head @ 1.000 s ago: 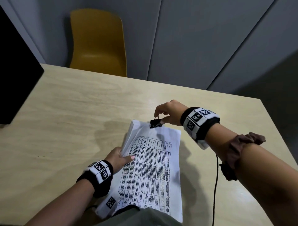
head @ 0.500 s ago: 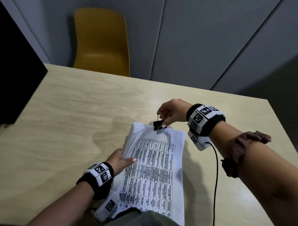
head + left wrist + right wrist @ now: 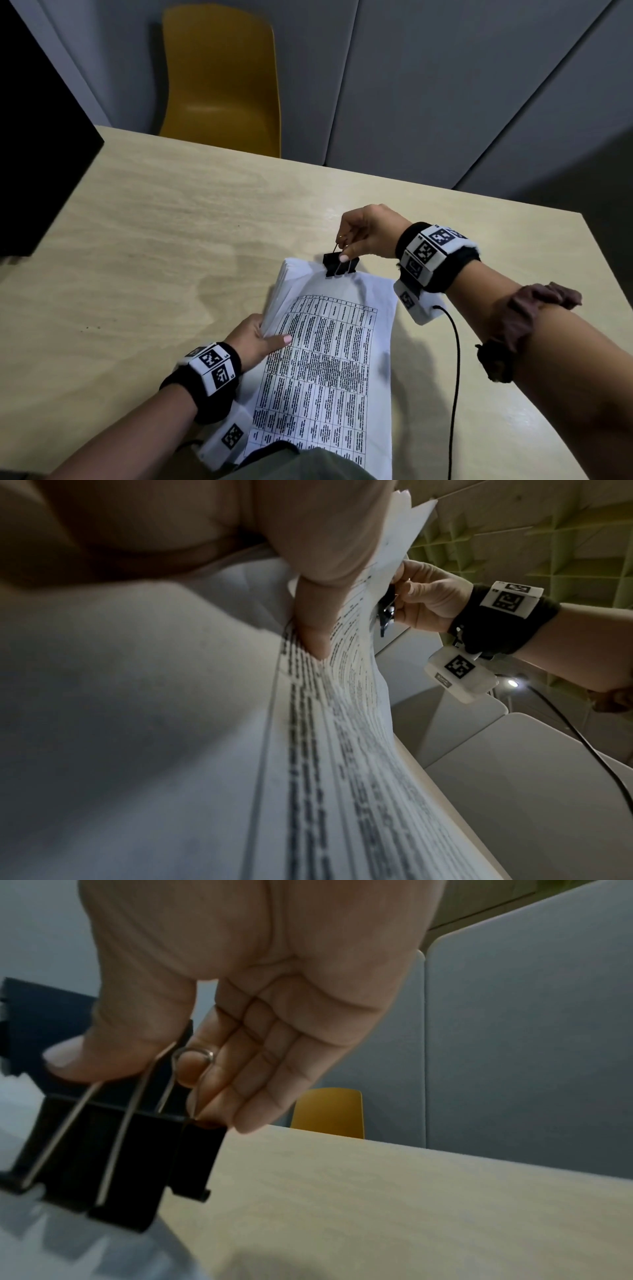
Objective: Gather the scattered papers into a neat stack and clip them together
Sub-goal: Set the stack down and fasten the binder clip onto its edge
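A stack of white printed papers [image 3: 329, 359] lies on the pale wooden table [image 3: 137, 257], its left edge lifted. My left hand [image 3: 260, 337] grips that left edge, thumb on the top sheet; the left wrist view shows the thumb [image 3: 318, 588] pressing the papers [image 3: 342, 723]. A black binder clip [image 3: 339, 264] sits on the stack's far edge. My right hand [image 3: 363, 233] pinches its wire handles. In the right wrist view the thumb and fingers [image 3: 240, 1085] hold the wire loops of the clip [image 3: 113, 1156] at the paper's edge.
A yellow chair [image 3: 219, 82] stands behind the table's far edge. A black object [image 3: 37, 154] fills the left side. A black cable [image 3: 454, 377] runs from my right wristband across the table's right part. Grey wall panels stand behind.
The right hand with the clip has stayed at the stack's far edge, its fingers shifting slightly on the wire handles. The left hand keeps its hold on the left edge.
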